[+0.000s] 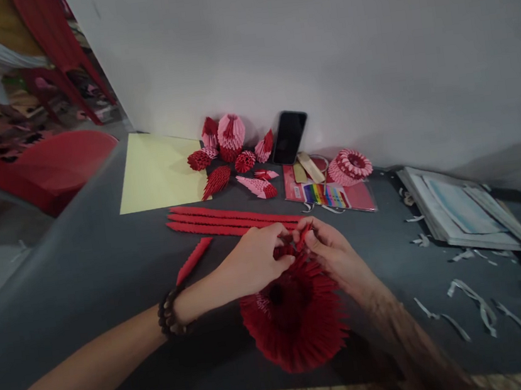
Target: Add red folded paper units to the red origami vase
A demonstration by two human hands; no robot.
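A round red piece built of folded paper [301, 332] stands near the table's front edge, hollow and dark in its middle. At its far rim my left hand [261, 255] is closed, with thumb and fingers pinching the folded red paper there. My right hand [331, 252] pinches a small red folded paper piece [304, 237] close beside the left fingertips. Just beyond the hands lie long red strips of stacked folded paper [225, 218], side by side. A shorter red strip [195, 259] rests near my left wrist.
Pink and red folded-paper models [231, 134] stand by the wall, near a yellow sheet [158, 173] and a leaning phone [290, 135]. A pink-red ring model [351, 166] sits by a colourful packet [327, 196]. Papers [461, 208] and scraps [476, 304] lie right; a red chair [66, 159] left.
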